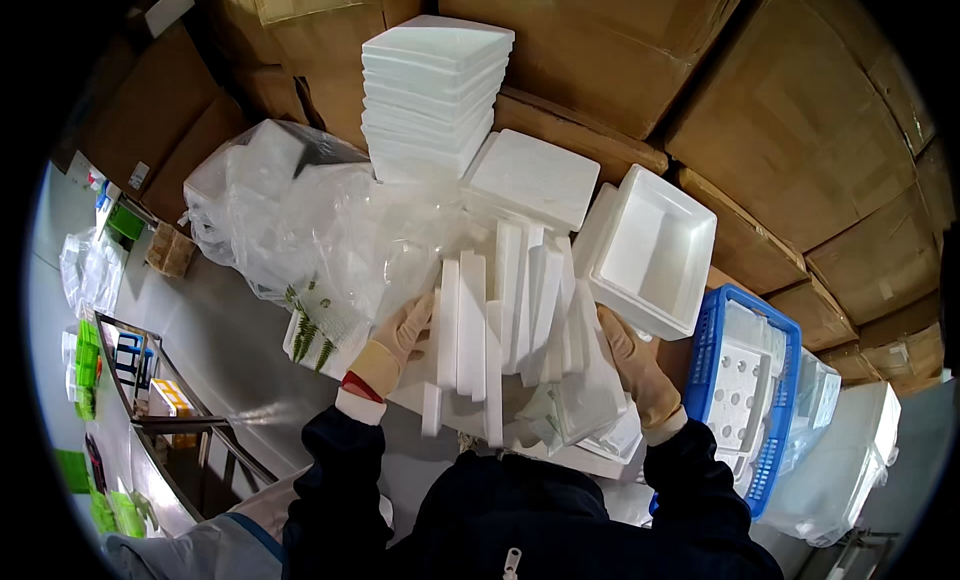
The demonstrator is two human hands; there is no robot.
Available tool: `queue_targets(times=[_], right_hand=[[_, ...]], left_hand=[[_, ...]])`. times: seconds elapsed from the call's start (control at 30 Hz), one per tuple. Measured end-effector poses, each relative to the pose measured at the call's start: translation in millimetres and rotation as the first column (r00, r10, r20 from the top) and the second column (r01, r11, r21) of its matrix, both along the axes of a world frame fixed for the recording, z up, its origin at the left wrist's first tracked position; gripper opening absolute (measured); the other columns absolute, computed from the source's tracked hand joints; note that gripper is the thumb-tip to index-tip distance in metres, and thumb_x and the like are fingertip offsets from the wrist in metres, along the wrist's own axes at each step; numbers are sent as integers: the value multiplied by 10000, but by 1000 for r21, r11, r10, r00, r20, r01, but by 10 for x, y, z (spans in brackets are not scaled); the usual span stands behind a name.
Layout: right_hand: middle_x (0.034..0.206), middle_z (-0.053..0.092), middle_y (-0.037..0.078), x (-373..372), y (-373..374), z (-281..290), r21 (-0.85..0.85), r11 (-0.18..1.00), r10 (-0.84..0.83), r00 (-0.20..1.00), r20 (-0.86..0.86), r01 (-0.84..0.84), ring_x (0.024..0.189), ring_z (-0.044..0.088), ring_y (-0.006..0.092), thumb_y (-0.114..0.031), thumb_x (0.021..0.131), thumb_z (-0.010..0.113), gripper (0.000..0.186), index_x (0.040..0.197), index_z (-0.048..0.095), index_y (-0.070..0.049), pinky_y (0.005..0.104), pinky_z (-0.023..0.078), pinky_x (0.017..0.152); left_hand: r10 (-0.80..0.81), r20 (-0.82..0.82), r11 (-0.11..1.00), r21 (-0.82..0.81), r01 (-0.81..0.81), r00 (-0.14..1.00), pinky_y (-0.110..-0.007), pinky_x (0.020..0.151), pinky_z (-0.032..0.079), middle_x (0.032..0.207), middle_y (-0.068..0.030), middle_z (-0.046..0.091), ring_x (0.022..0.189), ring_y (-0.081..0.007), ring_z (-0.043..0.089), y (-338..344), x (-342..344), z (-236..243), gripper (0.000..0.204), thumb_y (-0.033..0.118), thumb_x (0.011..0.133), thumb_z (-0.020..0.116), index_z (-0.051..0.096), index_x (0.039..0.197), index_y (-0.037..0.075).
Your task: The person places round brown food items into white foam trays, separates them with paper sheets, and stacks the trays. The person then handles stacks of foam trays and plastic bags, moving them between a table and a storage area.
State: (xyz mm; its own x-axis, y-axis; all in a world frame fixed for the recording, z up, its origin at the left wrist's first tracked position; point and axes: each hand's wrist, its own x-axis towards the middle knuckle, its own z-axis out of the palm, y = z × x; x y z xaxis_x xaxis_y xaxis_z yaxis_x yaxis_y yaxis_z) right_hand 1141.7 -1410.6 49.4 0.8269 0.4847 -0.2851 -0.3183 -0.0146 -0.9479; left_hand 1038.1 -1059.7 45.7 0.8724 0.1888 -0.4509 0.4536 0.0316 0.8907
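Several white foam panels (472, 325), which look like box lids, stand on edge in an uneven row in front of me. My left hand (402, 332), in a beige glove, presses against the row's left end with its fingers bent. At the right end, my right hand (638, 368), also gloved, lies along the outermost panel; its fingertips are partly hidden. Between them the two hands clasp the row. Clear plastic film (590, 380) covers the panels on the right. Beyond the row lies a flat white foam lid (540, 175), and an open white foam box (660, 242) leans at its right.
A tall stack of nested foam boxes (430, 100) stands behind, with a plastic-wrapped bundle (290, 200) and green fern fronds (312, 330) at left. A blue crate (783, 420) holds foam pieces at right. Cardboard boxes (590, 50) wall the back. A metal-framed table (150, 450) stands far left.
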Motion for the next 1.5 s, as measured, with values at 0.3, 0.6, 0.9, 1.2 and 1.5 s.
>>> queue_targets(times=[0.3,0.6,0.9,1.2,1.5], right_hand=[[1462,553,136,13,-65,-4,20,996,92,995,-25,-92,1340,510,247,-563,975,647,846,1551,420,14,346,400,1133],[1433,572,197,117,2,119,-93,994,36,979,-198,-56,1318,550,273,-224,986,624,675,1557,381,42,325,423,1114],[1518,498,245,297,125,-127,-192,978,-60,989,135,86,1363,524,294,-87,955,659,710,1575,345,57,371,384,1169],[1379,614,187,128,147,94,-151,988,26,998,65,-16,1265,577,230,-292,1002,661,638,1487,468,74,308,453,1058],[1519,511,230,287,474,-73,-164,979,-114,991,68,124,1381,526,294,-275,970,705,737,1555,391,43,365,430,1112]], left_hand=[[-410,493,733,679,-45,767,-503,1172,344,1584,-174,449,1419,-389,459,-268,-560,-64,965,483,815,844,426,1566,43],[-218,377,615,769,-174,900,-534,964,488,1131,-182,699,1119,-396,634,-565,-176,-33,727,317,813,801,556,1450,67],[-122,398,511,810,-286,909,-421,821,565,1064,-217,738,983,-349,724,-366,542,213,467,269,968,726,625,1347,16],[46,248,893,424,-151,968,-399,834,555,1067,-225,713,940,-354,707,-307,-744,-511,489,328,994,694,595,1343,1],[49,346,701,656,-279,937,-421,919,530,1315,-254,599,1054,-419,642,-569,-445,-121,769,336,873,814,468,1454,-29]])
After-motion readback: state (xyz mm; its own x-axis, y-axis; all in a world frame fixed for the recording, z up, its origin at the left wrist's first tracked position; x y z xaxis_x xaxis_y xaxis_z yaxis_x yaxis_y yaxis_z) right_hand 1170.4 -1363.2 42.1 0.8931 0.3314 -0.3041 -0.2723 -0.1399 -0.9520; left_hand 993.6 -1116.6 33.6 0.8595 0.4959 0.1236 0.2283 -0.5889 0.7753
